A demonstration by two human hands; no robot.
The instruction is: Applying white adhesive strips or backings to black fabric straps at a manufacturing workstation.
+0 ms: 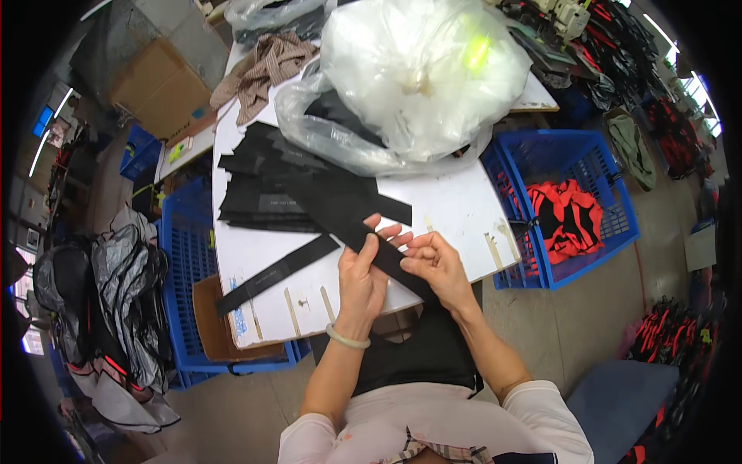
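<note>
Between my two hands, over the near edge of the white table [456,209], stretches a black fabric strip [352,224]. My left hand [365,271] is closed on it, thumb on top, with a pale bangle [347,338] at the wrist. Further along the same strip, my right hand [434,267] pinches its edge between thumb and fingers. The strip's far end overlaps a fanned pile of black strips [267,182], some with small pale print. A separate black strip [278,272] lies slantwise on the table, left of my left hand.
A big clear plastic bag [421,77] of white contents covers the table's far side, beside a brown checked cloth [263,69]. Blue crates stand at both sides; the right crate [560,143] holds red-and-black pieces [564,220], the left crate [182,255] a cardboard box [212,321].
</note>
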